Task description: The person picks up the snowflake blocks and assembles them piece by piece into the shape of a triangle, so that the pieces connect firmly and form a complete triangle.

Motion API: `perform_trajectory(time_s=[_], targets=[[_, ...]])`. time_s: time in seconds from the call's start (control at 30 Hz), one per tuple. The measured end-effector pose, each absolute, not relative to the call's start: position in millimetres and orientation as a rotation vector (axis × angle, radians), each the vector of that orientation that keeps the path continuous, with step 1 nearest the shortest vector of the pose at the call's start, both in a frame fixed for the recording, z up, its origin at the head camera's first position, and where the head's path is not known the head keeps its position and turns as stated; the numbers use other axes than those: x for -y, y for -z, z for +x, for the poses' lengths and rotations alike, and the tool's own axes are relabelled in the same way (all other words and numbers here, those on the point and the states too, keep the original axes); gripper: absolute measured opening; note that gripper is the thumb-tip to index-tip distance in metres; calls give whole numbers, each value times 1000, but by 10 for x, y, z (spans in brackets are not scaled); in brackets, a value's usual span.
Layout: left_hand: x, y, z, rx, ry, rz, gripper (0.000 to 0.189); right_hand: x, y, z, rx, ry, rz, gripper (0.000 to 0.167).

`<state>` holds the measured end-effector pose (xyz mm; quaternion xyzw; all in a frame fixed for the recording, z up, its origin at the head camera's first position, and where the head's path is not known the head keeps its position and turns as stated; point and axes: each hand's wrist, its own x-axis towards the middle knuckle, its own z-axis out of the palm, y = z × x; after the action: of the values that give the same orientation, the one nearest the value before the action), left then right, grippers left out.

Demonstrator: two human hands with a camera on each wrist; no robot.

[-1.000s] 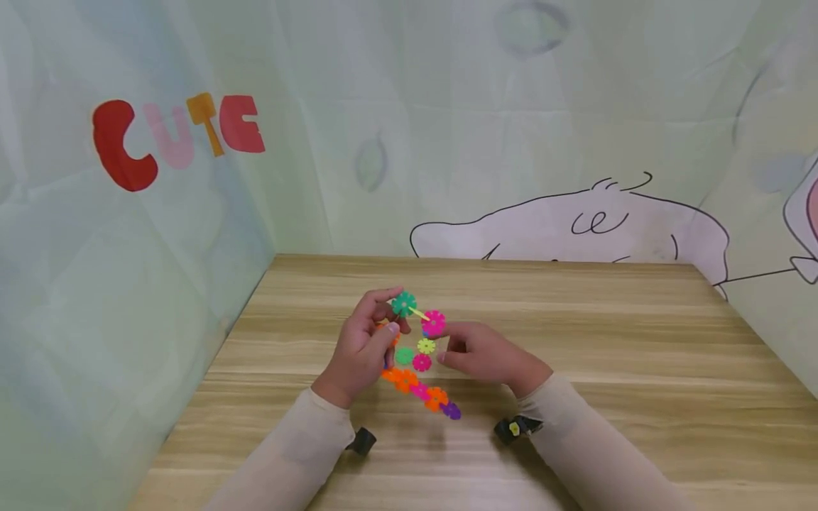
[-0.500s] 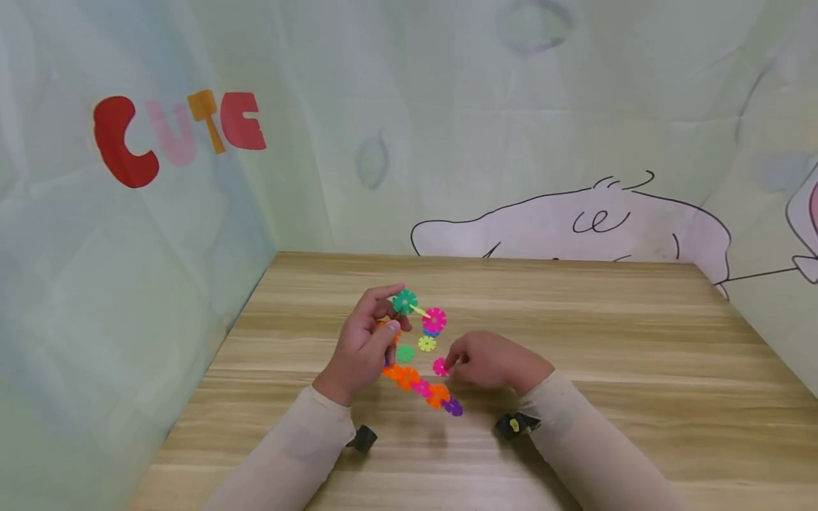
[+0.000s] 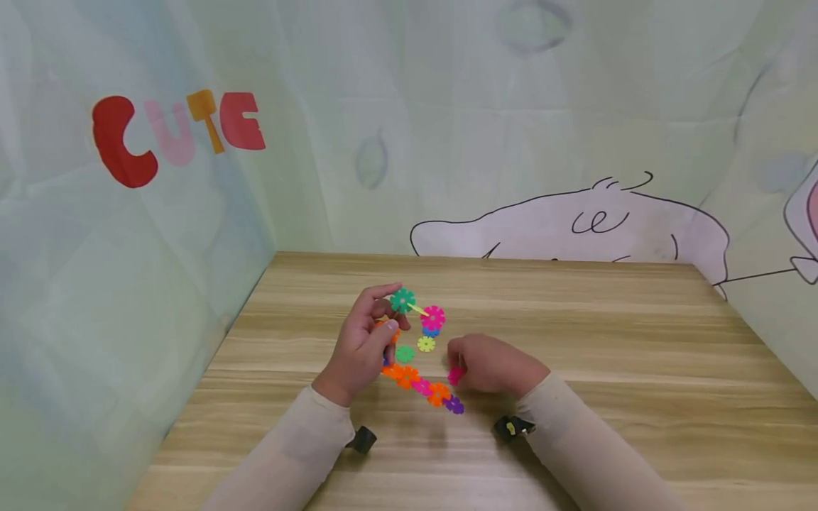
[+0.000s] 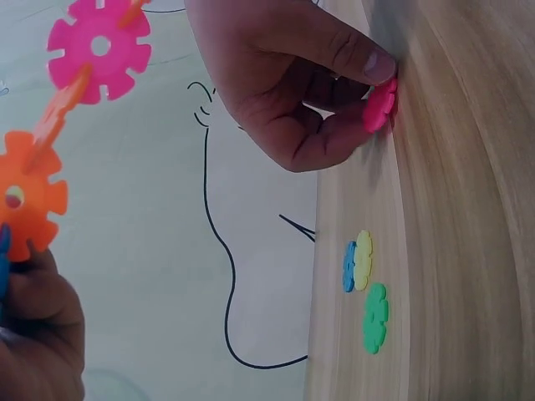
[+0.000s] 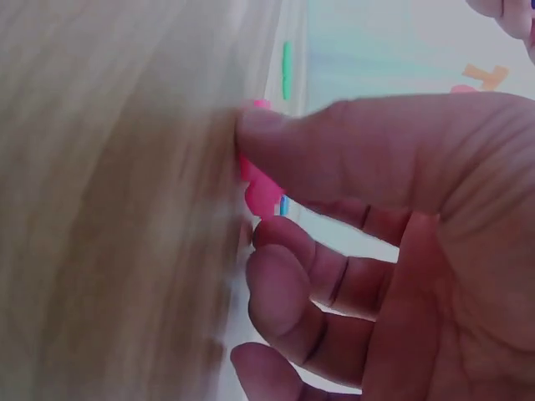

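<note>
My left hand (image 3: 361, 344) grips a chain of interlocking snowflake discs, its fingers and thumb around the middle. From the upper side of the hand the chain runs through a teal disc (image 3: 402, 300) and a yellow one seen edge-on to a pink disc (image 3: 433, 317). Toward me it runs through orange discs (image 3: 407, 377) to a purple disc (image 3: 454, 404) at the end. To the right, my right hand (image 3: 495, 362) pinches a loose pink snowflake disc (image 4: 380, 106) between thumb and fingers, right at the tabletop. The thumb partly covers this disc (image 5: 263, 195) in the right wrist view.
Loose green (image 3: 405, 353), yellow (image 3: 426, 344) and blue (image 3: 431, 331) discs lie on the wooden table (image 3: 575, 312) between the hands. A printed fabric backdrop (image 3: 358, 85) rises behind the table and along its left side.
My right hand has taken the loose pink disc from beside the green and yellow discs and drawn it right and toward me. The left hand and chain stay almost still.
</note>
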<state>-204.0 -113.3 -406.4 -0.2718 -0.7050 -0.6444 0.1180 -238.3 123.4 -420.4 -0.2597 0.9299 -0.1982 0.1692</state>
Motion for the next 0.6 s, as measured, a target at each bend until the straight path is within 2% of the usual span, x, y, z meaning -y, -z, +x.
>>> perform_trajectory(time_s=[0.17, 0.3, 0.47, 0.6], targets=[[1135, 4059, -2039, 2043, 1899, -771, 51, -1260, 4215, -2424, -2626, 662, -645, 22], [1131, 4052, -2045, 2025, 1907, -761, 49, -1289, 4158, -2469, -2567, 1009, -611, 17], [1133, 4044, -2048, 2010, 1919, -725, 47, -1325, 3989, -2434, -2432, 1555, -714, 24], [1143, 4048, -2053, 1990, 1915, -709, 46, -1331, 3900, -2379, -2303, 1775, -815, 31]])
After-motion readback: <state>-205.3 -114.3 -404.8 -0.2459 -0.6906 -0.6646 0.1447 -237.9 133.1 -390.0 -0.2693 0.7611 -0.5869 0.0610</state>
